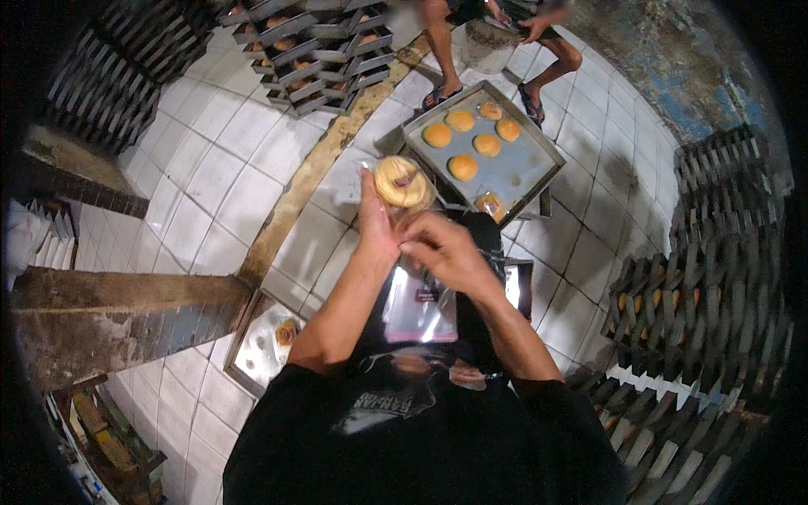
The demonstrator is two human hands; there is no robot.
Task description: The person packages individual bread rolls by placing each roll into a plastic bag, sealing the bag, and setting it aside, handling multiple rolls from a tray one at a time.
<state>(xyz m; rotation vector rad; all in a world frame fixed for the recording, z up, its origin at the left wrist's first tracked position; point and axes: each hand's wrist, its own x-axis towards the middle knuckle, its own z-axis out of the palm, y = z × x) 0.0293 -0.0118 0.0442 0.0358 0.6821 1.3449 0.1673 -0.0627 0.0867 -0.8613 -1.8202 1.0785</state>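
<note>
My left hand [377, 214] holds a round bread bun in a clear plastic bag [401, 182], upright in front of me; the bag bears a small dark label. My right hand [435, 243], blurred, is at the lower end of that bag, with its fingers bent close to my left wrist. Exactly what its fingertips grip cannot be told. On my lap lie clear plastic bags [421, 312] with a printed mark. Just beyond my hands a metal baking tray [527, 161] holds several golden buns [486, 145], some of them in clear wrapping.
Another person [442, 47] sits beyond the tray, with sandalled feet beside it. Stacked metal trays [312, 53] with buns stand at the far side, and more stacks [688, 297] at the right. A tray with a wrapped bun [286, 332] lies at left, near a worn wall edge [132, 315].
</note>
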